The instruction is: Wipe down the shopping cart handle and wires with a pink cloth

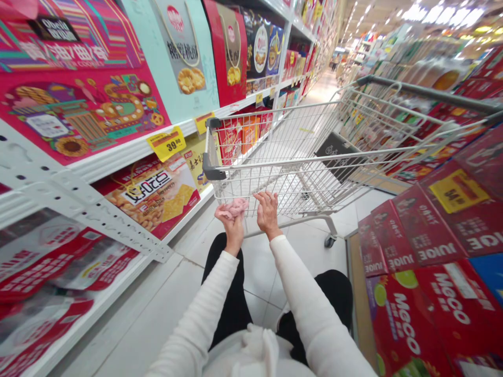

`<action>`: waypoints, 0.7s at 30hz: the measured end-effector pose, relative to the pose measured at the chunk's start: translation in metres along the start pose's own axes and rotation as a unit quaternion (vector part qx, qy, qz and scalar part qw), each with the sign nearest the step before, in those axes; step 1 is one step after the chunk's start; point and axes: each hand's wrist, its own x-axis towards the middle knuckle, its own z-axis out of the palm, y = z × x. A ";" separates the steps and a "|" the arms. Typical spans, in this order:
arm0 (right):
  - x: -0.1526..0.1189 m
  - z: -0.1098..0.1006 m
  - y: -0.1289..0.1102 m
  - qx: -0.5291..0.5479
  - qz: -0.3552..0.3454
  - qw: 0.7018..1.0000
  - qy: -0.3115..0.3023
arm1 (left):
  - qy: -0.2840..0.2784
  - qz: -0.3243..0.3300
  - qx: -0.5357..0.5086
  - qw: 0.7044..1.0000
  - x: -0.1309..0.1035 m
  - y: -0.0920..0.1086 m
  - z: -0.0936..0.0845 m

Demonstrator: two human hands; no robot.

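Note:
In front of me stands a wire shopping cart (283,170) with grey corner bumpers, its handle at the far right. A crumpled pink cloth (236,207) is gripped in my left hand (232,226), against the lower wires at the cart's near left end. Beside it, my right hand (268,213) is at the same low wires with its fingers partly spread and curved. Nothing shows in that hand, and whether its fingertips touch the wire I cannot tell. Through the mesh I see the floor.
Shelves (129,144) with boxed cookies and yellow price tags line the left side. Stacked red drink cartons (416,314) rise close on the right. A wheel (330,241) of the cart rests on the tiled floor (259,272). The aisle runs on ahead.

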 end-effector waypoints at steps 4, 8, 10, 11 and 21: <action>-0.003 0.002 -0.002 0.014 0.015 1.000 0.016 | 0.035 0.043 0.041 0.998 0.028 0.010 -0.022; -0.005 0.004 -0.005 0.027 0.024 0.999 0.030 | 0.074 0.073 0.112 0.988 0.047 0.020 -0.037; -0.005 0.003 -0.006 0.027 0.017 0.999 0.024 | 0.102 0.080 0.127 0.983 0.053 0.023 -0.037; -0.005 0.001 -0.006 0.025 0.013 0.999 0.022 | 0.115 0.080 0.126 0.982 0.055 0.023 -0.035; -0.010 0.000 -0.008 0.002 0.005 1.000 0.030 | 0.140 0.087 0.100 0.981 0.057 0.025 -0.026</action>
